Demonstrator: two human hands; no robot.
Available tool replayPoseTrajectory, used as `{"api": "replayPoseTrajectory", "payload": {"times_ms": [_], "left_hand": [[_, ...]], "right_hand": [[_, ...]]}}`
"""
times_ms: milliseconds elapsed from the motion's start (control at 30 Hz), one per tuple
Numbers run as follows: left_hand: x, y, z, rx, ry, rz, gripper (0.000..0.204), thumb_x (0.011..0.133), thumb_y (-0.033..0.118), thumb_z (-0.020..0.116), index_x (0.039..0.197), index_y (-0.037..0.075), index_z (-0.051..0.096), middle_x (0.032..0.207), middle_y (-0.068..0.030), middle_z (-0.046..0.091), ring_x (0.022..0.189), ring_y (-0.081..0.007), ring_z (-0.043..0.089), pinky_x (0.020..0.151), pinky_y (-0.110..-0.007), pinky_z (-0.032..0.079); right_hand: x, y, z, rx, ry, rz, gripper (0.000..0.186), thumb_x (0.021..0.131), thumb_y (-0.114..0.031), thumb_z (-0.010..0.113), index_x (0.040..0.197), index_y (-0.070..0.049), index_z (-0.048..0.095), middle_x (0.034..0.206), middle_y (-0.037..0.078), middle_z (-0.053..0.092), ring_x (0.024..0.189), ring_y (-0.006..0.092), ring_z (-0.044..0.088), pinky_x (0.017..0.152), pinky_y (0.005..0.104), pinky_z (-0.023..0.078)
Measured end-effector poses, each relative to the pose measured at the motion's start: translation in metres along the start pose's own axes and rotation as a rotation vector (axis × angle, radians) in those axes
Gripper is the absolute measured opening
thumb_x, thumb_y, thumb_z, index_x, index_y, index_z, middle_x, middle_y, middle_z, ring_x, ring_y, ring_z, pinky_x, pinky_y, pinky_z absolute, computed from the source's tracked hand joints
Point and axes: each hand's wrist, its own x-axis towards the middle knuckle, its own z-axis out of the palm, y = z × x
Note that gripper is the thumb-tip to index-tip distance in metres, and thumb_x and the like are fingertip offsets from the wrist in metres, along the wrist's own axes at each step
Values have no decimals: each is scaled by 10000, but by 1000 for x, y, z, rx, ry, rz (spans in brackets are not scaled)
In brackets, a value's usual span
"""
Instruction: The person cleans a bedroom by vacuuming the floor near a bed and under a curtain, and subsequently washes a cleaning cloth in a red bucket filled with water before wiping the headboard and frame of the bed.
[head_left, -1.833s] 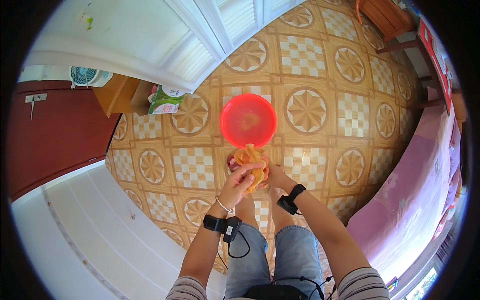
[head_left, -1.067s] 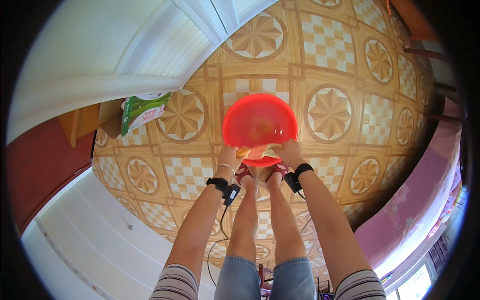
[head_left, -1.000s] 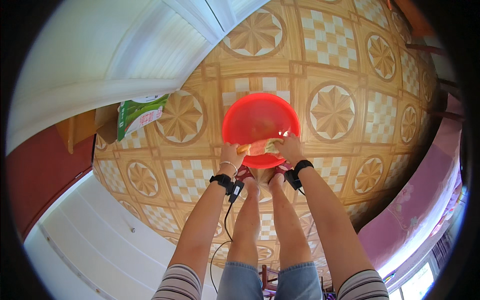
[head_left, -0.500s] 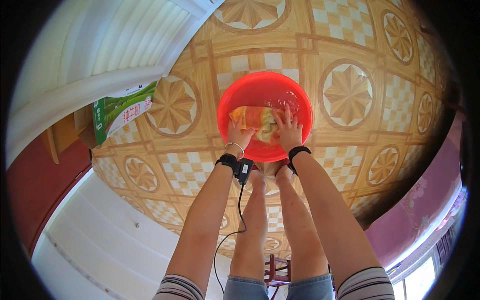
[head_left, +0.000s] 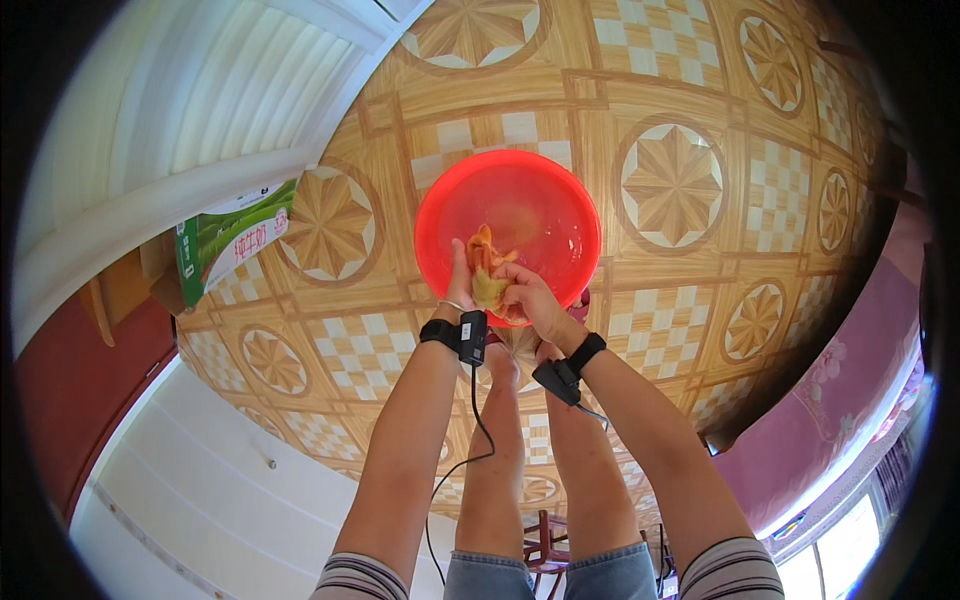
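Note:
A wet orange and yellow cloth (head_left: 487, 272), perhaps a small towel, is bunched up between my hands over the near side of a red plastic basin (head_left: 432, 215). My left hand (head_left: 461, 280) supports it from the left, with the fingers pointing up along its side. From the right, my right hand (head_left: 532, 300) grips the lower part of the cloth with bent fingers. Cloudy water (head_left: 530, 205) fills the basin beyond my hands. Part of the cloth is hidden by my fingers.
The basin stands on a wood-patterned floor (head_left: 670, 185), just ahead of my feet. A green and white carton (head_left: 235, 240) is at the left, beside a white panelled piece (head_left: 250, 100). A dark red stool (head_left: 545, 540) stands behind my legs. Purple fabric (head_left: 810, 420) hangs at the right.
The cloth was spread in the water under both hands. Now it is lifted and bunched between them nearer to me, and my right hand has turned inward to grip it.

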Motion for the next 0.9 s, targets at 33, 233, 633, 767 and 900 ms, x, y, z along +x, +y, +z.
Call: {"api": "replayPoseTrajectory", "payload": {"times_ms": [33,233,633,767,900], "left_hand": [[-2,1,-9,-10,62,-4,563,892,591,415,1120,89,530,1101,-142,606,971,-287,614,851,-421,512],[5,-18,-17,-51,204,126,349,962,335,417,1189,88,511,1114,-124,602,994,-270,607,839,-415,519],[0,-1,-23,393,617,220,388,958,153,391,1343,195,368,1116,-31,591,861,-135,599,639,-285,451],[8,-6,-5,476,620,211,607,812,-52,463,1379,91,299,1187,-114,529,976,-243,599,711,-288,526],[-22,17,-32,1236,303,542,817,683,-64,624,1401,126,285,1339,-135,403,1203,-316,428,914,-369,456]], "right_hand": [[1,1,9,-111,27,-43,185,787,-44,514,971,-62,527,800,36,571,646,127,556,539,233,436],[19,3,21,-1031,452,-375,239,828,-264,577,953,-62,563,860,162,622,764,332,624,665,411,496],[60,27,-43,-1461,482,-322,374,836,-82,541,1187,-54,416,1136,239,482,982,438,551,767,469,491],[65,23,-74,-1446,576,-187,425,771,-48,567,1184,-73,472,1105,240,520,956,429,567,774,452,503],[60,7,-24,-972,452,22,415,718,-18,547,1130,-64,553,961,183,610,843,316,633,729,358,518]]}}
